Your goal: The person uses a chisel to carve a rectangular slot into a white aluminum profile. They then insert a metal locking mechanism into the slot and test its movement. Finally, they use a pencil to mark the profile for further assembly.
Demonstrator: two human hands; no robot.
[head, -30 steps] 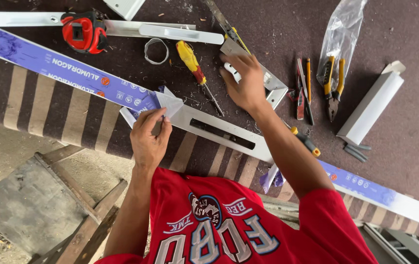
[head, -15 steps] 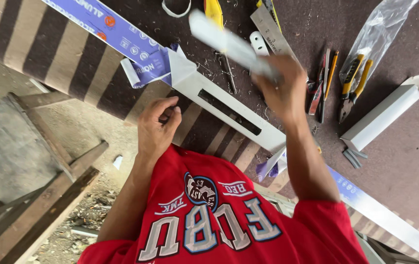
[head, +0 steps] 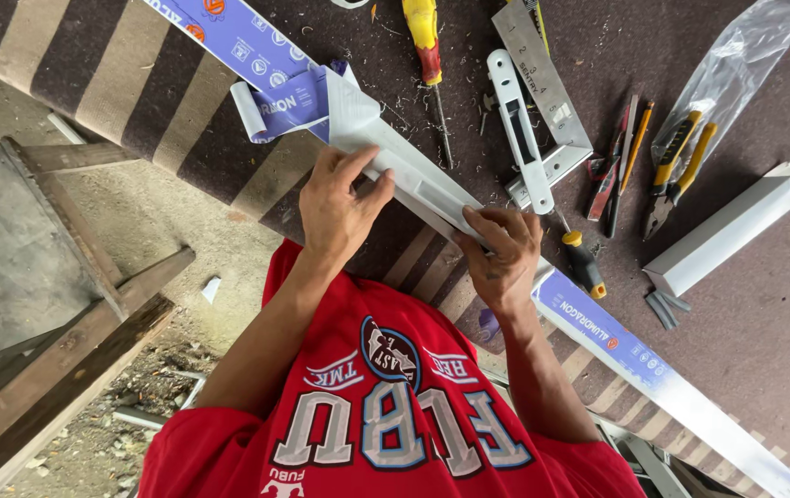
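The bench (head: 764,369) fills the top of the view, covered in dark brown, felt-like cloth dusted with pale shavings, its near edge striped brown and tan. Across it runs a long white metal bar (head: 418,180), flat-faced and smooth, with a narrow slot cut in it; a blue printed film (head: 257,65) clings to its far end, curls loose there, and wraps it again lower right. Both hands are on the bare middle stretch. The left hand (head: 340,203) lies over the bar, fingers bent and pressed on the top face, thumb on the near side, so it is clamped on the bar. The right hand (head: 504,249) sits further along, fingers curled over the bar's edge, gripping it too.

Beside the bar lies a short white box-shaped offcut (head: 727,235), squared at the ends. A crinkled clear plastic bag (head: 745,65) lies over yellow-handled pliers (head: 676,166). Closer in: a steel ruler (head: 542,69), a white slotted lock plate (head: 519,129), a screwdriver with a yellow and red handle (head: 427,41), and a stubby black and yellow one (head: 584,263) just beside the right hand.
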